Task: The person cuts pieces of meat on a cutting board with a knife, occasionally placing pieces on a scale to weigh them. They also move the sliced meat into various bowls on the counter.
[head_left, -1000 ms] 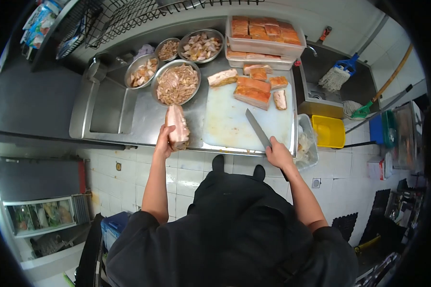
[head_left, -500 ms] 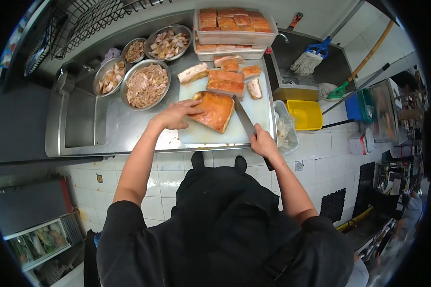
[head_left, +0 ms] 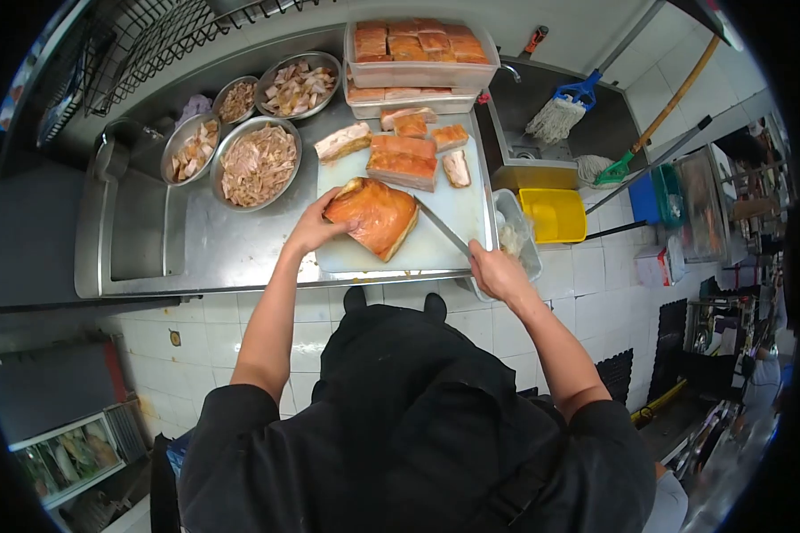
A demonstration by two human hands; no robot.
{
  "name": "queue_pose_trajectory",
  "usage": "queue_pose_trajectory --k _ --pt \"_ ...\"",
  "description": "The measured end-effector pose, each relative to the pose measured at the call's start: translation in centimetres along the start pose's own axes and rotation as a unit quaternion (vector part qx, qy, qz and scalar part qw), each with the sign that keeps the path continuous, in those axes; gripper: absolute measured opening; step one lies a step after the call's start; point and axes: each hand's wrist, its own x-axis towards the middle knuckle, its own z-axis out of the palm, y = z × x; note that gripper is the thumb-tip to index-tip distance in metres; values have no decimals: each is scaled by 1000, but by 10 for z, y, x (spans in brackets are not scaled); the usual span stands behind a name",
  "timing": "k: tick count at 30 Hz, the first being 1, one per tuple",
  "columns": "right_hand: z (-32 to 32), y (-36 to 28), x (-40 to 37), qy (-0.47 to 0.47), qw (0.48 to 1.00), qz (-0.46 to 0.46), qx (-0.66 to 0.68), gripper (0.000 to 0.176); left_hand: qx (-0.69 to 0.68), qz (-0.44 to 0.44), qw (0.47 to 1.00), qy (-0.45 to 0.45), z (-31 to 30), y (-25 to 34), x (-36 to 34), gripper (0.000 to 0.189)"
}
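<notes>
A big slab of crispy roast pork (head_left: 378, 220) with golden-brown skin is on the white cutting board (head_left: 463, 202), its left side looking slightly raised. My left hand (head_left: 315, 226) grips that left edge, thumb on the near side and fingers at the far corner. In my right hand (head_left: 501, 270) is a long knife (head_left: 444, 228), its handle wrapped by my fingers and its blade slanting up-left to the slab's right edge. Just beyond lie cut blocks of roast pork (head_left: 402, 162) and a pale strip (head_left: 343, 141), with a small piece (head_left: 456, 169) to their right.
Stacked plastic tubs of roast pork (head_left: 422, 75) stand behind the board. Metal bowls of cut meat, including a large bowl (head_left: 256, 202), sit left. A sink basin (head_left: 139, 233) is farther left. Right are a yellow tub (head_left: 551, 216), a clear bin (head_left: 517, 233) and a mop (head_left: 557, 121).
My left hand has gone from lying spread on top of the pork slab to gripping its left edge, and the slab has tilted. The knife blade has turned more edge-on. The whole view has shifted slightly.
</notes>
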Motion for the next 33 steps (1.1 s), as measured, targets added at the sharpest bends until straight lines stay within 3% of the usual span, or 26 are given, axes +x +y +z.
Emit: queue_pose_trajectory --k 2,9,17,21,23,24,26,27,29,31,32,33 --pt "1 -2 -17 -17 1000 1 17 17 7 -15 997 -80 -12 2 5 91" --pt "13 -28 -20 17 993 98 60 20 -66 15 993 -102 -15 -21 16 77" --pt "43 -22 -4 -3 994 35 105 22 -15 16 996 -91 -7 -21 16 67" --pt "40 -15 -8 -9 994 27 104 23 -52 16 993 -109 5 -22 13 68" --pt "40 -10 -10 -12 995 34 96 23 -20 47 999 -16 22 -15 10 54" --pt "40 -8 -10 -14 995 41 89 23 -21 46 999 -16 28 -19 15 54" --pt "48 -2 -8 -1 993 44 109 23 -20 2 996 90 33 -24 27 29" --pt "48 -1 -8 11 990 46 130 23 -20 2 996 90 30 -22 31 29" --pt "48 3 -8 -3 989 44 140 23 126 -34 947 292 25 -17 37 25" --pt "45 4 -8 -13 987 45 152 23 179 -93 925 322 0 -28 45 22" --pt "43 6 -9 -20 987 51 149 23 179 -92 926 319 -12 -45 47 22" --pt "40 6 -11 -29 987 56 146 24 288 23 891 350 -23 -69 49 20"
